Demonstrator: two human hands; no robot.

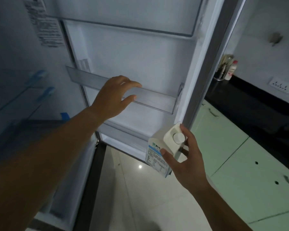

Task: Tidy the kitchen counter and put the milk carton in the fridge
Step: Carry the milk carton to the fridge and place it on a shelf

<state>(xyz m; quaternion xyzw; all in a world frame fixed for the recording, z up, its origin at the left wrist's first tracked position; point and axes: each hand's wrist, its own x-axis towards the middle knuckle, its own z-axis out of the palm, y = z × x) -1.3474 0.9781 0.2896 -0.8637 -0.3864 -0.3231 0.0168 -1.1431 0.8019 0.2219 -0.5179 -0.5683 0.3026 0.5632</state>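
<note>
The fridge door [132, 52] stands wide open in front of me, its white inner side facing the camera. My right hand [187, 162] grips a white milk carton [163, 150] with a round white cap and blue print, held tilted near the door's lower right corner. My left hand [113, 97] reaches forward with fingers spread, in front of the clear middle door shelf [157, 100]; whether it touches the shelf is unclear. A lower door shelf [123, 134] sits just left of the carton.
The fridge interior [15, 80] with glass shelves lies to the left. A black counter [250, 100] runs at the right, with a utensil holder [223, 69], a small white bottle [231, 70] and a wall socket [281, 85]. Pale green cabinets [240, 160] stand below; shiny floor tiles [140, 189] lie underfoot.
</note>
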